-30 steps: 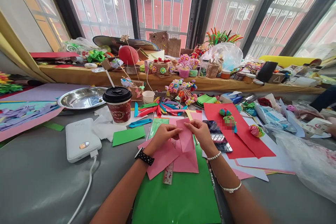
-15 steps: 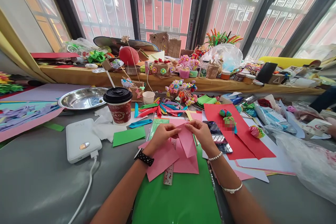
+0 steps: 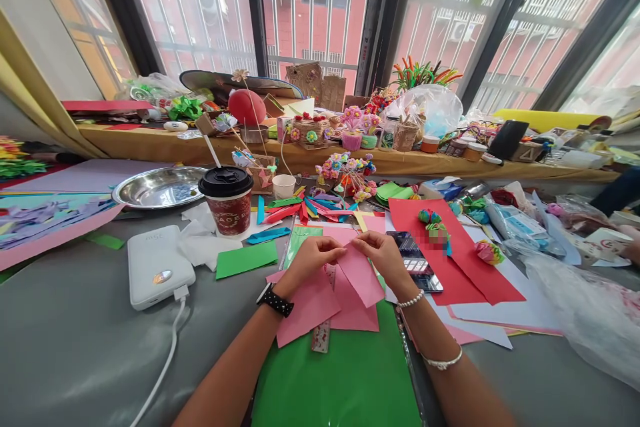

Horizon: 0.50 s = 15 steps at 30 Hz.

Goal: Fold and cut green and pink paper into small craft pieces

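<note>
Left hand [image 3: 314, 258] and right hand [image 3: 384, 255] pinching the pink piece [image 3: 364, 277] at its upper end, over other pink sheets [image 3: 309, 310]; light, even fingertip pressure should keep creases clean.

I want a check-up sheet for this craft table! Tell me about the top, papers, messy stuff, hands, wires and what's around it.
Surface: grey table, green sheet in front of the person.
Job's things: pink paper piece held up; more pink paper underneath.
Clutter: lidded cup, metal tray, phone.
Left hand: pinches the pink paper piece near its top.
Right hand: pinches the same piece.
Cables: white cable plugged into the white power bank.
Surroundings: barred windows behind a crowded sill.
</note>
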### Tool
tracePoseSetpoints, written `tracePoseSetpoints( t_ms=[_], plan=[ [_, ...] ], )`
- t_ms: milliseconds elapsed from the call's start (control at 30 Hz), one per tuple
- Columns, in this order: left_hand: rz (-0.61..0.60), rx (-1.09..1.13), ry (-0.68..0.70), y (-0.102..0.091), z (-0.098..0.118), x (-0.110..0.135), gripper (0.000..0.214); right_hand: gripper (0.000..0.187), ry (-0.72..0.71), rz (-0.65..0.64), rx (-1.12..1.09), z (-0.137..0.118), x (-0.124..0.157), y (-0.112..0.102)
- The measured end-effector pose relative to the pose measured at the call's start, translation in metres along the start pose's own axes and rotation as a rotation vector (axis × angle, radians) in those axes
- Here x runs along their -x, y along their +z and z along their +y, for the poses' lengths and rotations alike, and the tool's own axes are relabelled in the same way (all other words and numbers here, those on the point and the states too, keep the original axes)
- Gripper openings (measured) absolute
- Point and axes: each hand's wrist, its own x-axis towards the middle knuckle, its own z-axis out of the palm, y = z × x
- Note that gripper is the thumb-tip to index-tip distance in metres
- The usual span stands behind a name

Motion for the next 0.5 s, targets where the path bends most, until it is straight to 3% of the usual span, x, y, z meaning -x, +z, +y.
tracePoseSetpoints(
  t_ms=[167,333,500],
  plan=[
    [0.152,-0.099,0.075,-0.0027,-0.0002,-0.0009,0.026,0.023,0.065,-0.049,-0.009,0.0033,-0.0019,-0.0015],
    [0.107,-0.185,0.138,-0.001,-0.0004,-0.0021,0.023,0.021,0.029,-0.116,0.103,0.0031,-0.0014,-0.0006],
    [0.172,-0.272,0.179,-0.0017,0.0017,-0.0007,0.023,0.023,0.051,-0.178,0.102,0.0018,0.0002,0.0013]
  ],
)
